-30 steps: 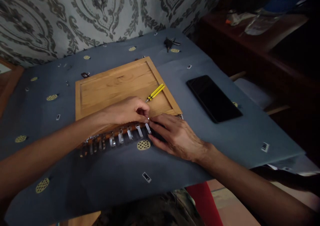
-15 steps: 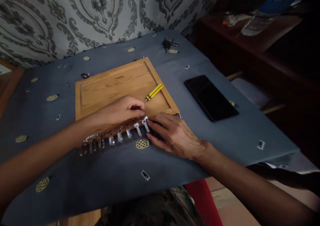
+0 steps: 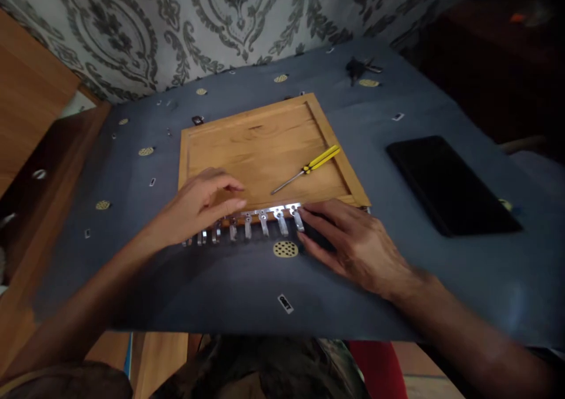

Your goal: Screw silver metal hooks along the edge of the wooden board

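Note:
A wooden tray [image 3: 265,146] lies on the blue cloth, and a yellow-handled screwdriver [image 3: 309,166] rests on its right part. Along the tray's near edge runs a wooden strip with several metal hooks [image 3: 265,222]. My left hand [image 3: 200,205] hovers over the strip's left half, its fingers loosely spread and nothing in them. My right hand [image 3: 353,243] lies flat on the cloth at the strip's right end, with its fingertips touching the last hook.
A black phone [image 3: 450,184] lies face up to the right. A dark bunch of keys [image 3: 359,68] sits near the wall. Small tags and perforated yellow discs [image 3: 285,249] dot the blue cloth [image 3: 220,287]. Wooden furniture stands at the left.
My left hand has let go of the rightmost hook and drawn back to the left, its fingers opening. The view has swung to the left. My right hand stays by the strip's end.

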The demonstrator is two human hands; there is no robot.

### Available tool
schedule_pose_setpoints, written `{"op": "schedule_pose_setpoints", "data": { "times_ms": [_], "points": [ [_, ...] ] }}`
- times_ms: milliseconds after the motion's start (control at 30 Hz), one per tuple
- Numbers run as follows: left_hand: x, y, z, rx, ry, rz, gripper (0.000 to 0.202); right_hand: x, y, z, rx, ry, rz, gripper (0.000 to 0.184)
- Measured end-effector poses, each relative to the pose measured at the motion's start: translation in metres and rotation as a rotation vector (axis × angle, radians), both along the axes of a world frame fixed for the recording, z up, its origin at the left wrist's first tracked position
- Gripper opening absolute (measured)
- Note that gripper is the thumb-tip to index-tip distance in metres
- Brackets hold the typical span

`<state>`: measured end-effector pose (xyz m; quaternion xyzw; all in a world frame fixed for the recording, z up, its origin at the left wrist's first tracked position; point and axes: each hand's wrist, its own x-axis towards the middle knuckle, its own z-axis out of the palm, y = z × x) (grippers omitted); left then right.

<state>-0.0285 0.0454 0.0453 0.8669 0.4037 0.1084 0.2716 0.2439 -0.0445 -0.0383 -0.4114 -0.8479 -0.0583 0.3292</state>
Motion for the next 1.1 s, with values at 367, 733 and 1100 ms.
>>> {"op": "schedule_pose_setpoints", "data": {
  "times_ms": [367, 733, 1100],
  "points": [
    [-0.031, -0.035, -0.03, 0.219, 0.242, -0.034, 0.058, -0.001, 0.001, -0.001, 0.044, -0.025, 0.014, 0.021],
    [-0.03, -0.042, -0.036, 0.259, 0.163, -0.023, 0.041, 0.0, 0.001, 0.001, 0.055, -0.053, 0.004, 0.017],
    [-0.03, -0.044, -0.036, 0.261, 0.144, -0.004, 0.037, 0.0, 0.001, -0.004, 0.048, -0.032, 0.009, 0.019]
  ]
}}
